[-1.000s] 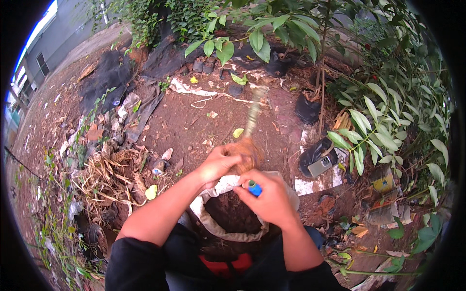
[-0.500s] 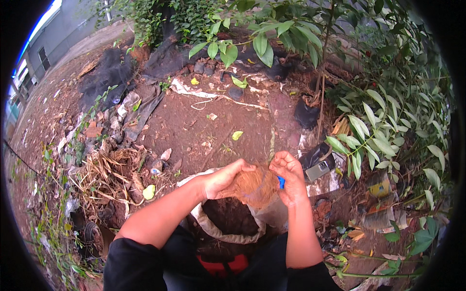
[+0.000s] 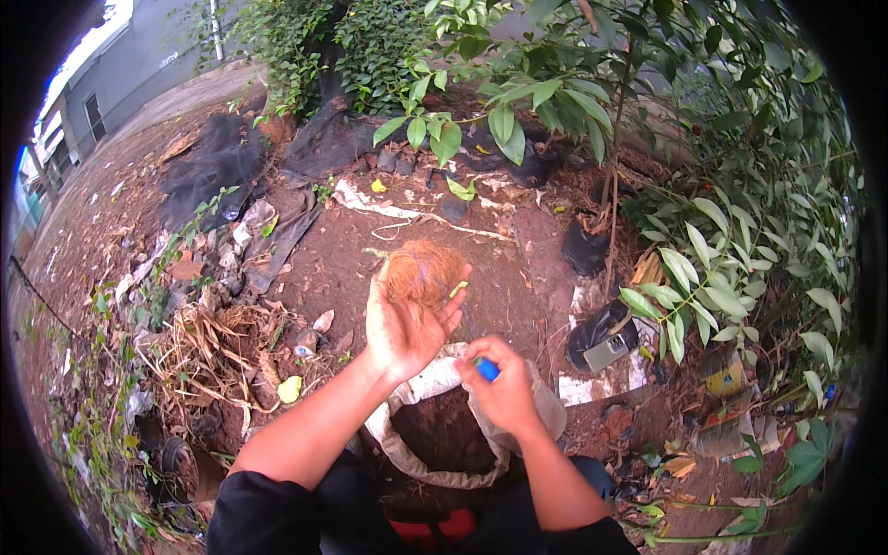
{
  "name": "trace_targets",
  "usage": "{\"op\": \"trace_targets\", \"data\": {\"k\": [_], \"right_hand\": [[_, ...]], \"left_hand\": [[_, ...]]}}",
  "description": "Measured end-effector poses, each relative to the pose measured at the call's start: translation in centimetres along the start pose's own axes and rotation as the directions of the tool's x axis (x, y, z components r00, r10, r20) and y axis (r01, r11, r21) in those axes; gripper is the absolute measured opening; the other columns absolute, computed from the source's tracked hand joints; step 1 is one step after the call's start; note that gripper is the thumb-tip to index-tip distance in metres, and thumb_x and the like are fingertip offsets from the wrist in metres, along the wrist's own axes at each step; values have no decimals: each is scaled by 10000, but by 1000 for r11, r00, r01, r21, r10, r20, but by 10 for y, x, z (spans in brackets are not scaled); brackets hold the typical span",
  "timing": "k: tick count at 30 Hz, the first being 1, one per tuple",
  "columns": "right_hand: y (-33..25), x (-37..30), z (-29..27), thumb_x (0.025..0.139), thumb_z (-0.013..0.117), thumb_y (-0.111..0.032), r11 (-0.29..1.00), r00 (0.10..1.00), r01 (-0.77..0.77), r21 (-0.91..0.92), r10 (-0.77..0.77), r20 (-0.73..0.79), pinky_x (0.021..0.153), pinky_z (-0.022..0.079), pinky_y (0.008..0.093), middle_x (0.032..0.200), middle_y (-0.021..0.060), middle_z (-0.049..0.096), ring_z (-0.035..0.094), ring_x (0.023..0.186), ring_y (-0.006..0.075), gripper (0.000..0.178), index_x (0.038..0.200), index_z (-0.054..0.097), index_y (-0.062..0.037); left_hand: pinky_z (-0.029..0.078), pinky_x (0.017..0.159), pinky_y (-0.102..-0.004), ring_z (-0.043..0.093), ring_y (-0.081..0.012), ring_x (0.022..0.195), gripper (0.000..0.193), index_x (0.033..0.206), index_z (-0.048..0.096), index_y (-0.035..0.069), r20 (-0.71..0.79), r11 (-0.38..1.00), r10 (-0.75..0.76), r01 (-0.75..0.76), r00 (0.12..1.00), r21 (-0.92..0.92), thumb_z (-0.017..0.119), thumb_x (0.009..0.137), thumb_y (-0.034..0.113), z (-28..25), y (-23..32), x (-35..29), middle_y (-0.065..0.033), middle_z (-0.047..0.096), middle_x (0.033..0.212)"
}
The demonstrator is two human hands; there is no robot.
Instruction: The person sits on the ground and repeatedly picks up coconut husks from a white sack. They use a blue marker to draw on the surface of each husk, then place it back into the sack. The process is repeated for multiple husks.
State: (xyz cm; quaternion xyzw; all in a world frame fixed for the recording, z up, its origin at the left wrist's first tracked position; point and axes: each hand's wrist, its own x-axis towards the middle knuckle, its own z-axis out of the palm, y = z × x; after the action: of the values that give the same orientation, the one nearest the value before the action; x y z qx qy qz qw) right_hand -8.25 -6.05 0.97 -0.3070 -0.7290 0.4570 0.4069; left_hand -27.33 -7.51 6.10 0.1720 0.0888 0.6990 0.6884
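My left hand is raised over the soil, palm up, cradling a ball of brown coir fibre. Thin bluish thread seems to run round the ball. A short yellow-green piece shows at its right side by my fingertips. Lower and to the right, my right hand is closed on a small bright blue object, mostly hidden in the fingers; its kind I cannot make out. Beneath both hands, between my legs, stands a pale sack with a rolled rim and dark soil inside.
Dry straw and stalks lie on the left. To the right, a phone rests against a black plastic bag, near leafy branches. Dark netting lies farther back, with a pale strip across the soil.
My left hand has turned palm up and moved forward with the coir ball. My right hand has come away from the ball, back toward the sack, still holding the blue object.
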Motion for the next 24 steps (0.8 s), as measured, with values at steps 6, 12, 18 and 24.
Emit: {"op": "trace_targets", "data": {"k": [6,12,18,24], "right_hand": [[-37,-18,22,932,734,-261,905,958,183,-385,-75,278,658,529,507,848,189,713,697,793,426,216,1018,631,-93],[-66,-18,-3,899,761,-247,872,954,232,-431,-117,277,669,542,479,855,161,721,691,766,384,207,934,676,-62],[-79,-4,-39,786,845,-42,943,968,245,-225,-225,112,572,467,315,673,109,649,638,607,194,190,742,669,18],[-82,-9,-43,781,862,-90,888,905,401,-223,-347,245,576,486,363,699,99,671,632,609,259,196,736,682,-25]], "left_hand": [[470,1092,-492,521,-344,1320,729,1540,362,146,-205,982,24,15,979,189,534,1004,610,-6,11,8,-145,464,1491],[565,945,-378,640,-200,1124,622,1325,388,44,-246,668,402,-99,882,738,812,924,259,-6,-6,8,-137,611,1234],[527,1013,-398,597,-228,1211,800,1384,310,-7,-288,534,350,63,891,843,862,877,272,3,-20,4,-169,567,1311],[565,956,-399,643,-235,1130,727,1313,339,34,-494,699,340,136,800,702,865,871,273,-11,-25,14,-167,579,1256]]}}
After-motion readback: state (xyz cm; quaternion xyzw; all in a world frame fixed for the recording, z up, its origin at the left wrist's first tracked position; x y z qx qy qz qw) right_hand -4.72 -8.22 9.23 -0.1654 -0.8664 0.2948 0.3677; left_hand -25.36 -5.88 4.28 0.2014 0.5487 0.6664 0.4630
